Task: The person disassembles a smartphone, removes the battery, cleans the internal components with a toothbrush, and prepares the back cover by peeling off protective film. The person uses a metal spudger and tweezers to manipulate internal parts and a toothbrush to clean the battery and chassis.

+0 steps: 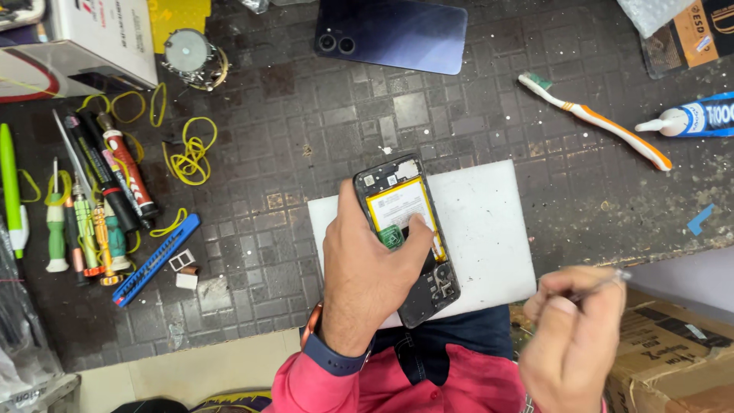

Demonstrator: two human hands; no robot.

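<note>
Opened phone (pixel 407 237) held in left hand (pixel 367 275) above white pad (pixel 489 229) near front edge of dark workbench (pixel 306 138); fingers wrapped behind, thumb pressed on small green board piece (pixel 391 237) against yellow-edged battery (pixel 397 206). Long axis running near-far, slightly tilted: camera end pointing away toward upper left, bottom end toward body, lower right. Right hand (pixel 573 344) off bench to the right, blurred, pinched narrow around thin metal tool (pixel 604 284), well apart from phone. Blue back cover (pixel 394 34) lying far side, toothbrush (pixel 592 118) and glue tube (pixel 692 118) at right, screwdrivers (pixel 84 214) and yellow rubber bands (pixel 191 153) at left
</note>
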